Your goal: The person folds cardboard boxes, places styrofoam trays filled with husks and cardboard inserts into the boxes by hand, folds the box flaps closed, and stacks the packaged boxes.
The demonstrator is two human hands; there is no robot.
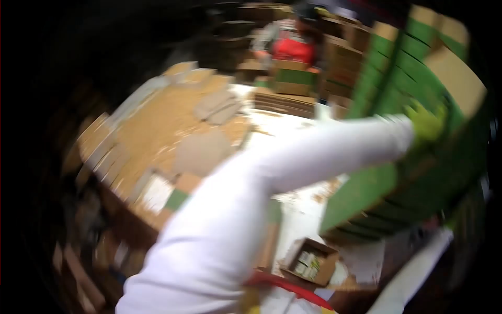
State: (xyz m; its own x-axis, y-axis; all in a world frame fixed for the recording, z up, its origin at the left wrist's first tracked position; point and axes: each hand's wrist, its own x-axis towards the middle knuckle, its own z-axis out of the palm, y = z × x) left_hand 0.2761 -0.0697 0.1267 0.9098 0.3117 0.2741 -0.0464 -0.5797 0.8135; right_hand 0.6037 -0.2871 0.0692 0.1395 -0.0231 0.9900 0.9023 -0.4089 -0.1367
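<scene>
My left hand [428,123], in a yellow-green glove, reaches across to the right with its fingers spread against a tall stack of green and brown cardboard boxes [361,193]. Its white sleeve crosses the middle of the view. At the lower right edge my right hand [453,221] is low beside the same stack, dark and blurred, so its fingers cannot be made out. Below the stack, a small open carton [325,261] holds several small pale packs.
A large heap of loose tan material [157,125] lies on the left, edged with cardboard flaps. Flat cardboard [282,103] is stacked on the white table [300,214], with a green-banded box [294,78] on top. Beyond it is a person in red [294,49].
</scene>
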